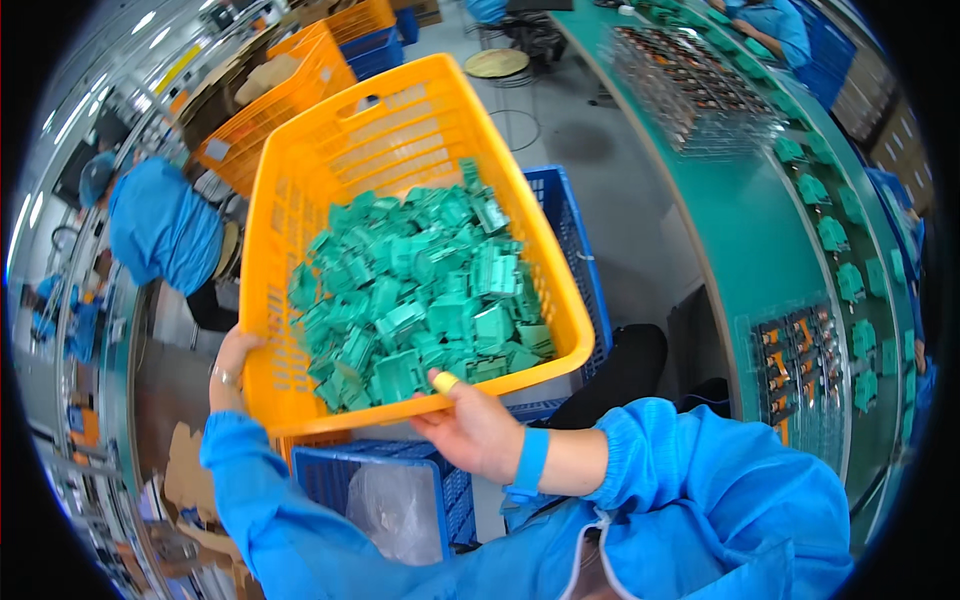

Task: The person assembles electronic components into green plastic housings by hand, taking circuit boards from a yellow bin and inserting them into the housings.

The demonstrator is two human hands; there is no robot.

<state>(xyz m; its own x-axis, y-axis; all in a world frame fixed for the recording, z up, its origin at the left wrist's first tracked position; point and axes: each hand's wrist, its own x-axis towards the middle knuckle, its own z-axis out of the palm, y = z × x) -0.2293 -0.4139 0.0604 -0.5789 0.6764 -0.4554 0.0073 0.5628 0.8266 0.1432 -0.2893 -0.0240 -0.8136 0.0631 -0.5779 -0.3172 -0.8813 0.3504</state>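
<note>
Nearest the camera, the right hand grips the near rim of the orange crate from below, its thumb, capped with a yellow finger cot, hooked over the edge and pressing in among the parts; a blue wrist strap sits just behind it on the blue sleeve. The left hand clasps the crate's near left corner, fingers wrapped round the outside wall, so both hands are closed on the same short end and neither is clearly the nearer one. From that grip the crate runs away from the person, its long axis pointing forward and a little to the right, its far end raised higher in the picture, apparently tilted toward the hands. The heap of green plastic parts lies piled in the near half, against the rim the right hand holds. Directly below the held end stands a blue crate with a clear plastic bag in it, and a second blue crate shows under the far right side. Beyond, a green workbench curves along the right
</note>
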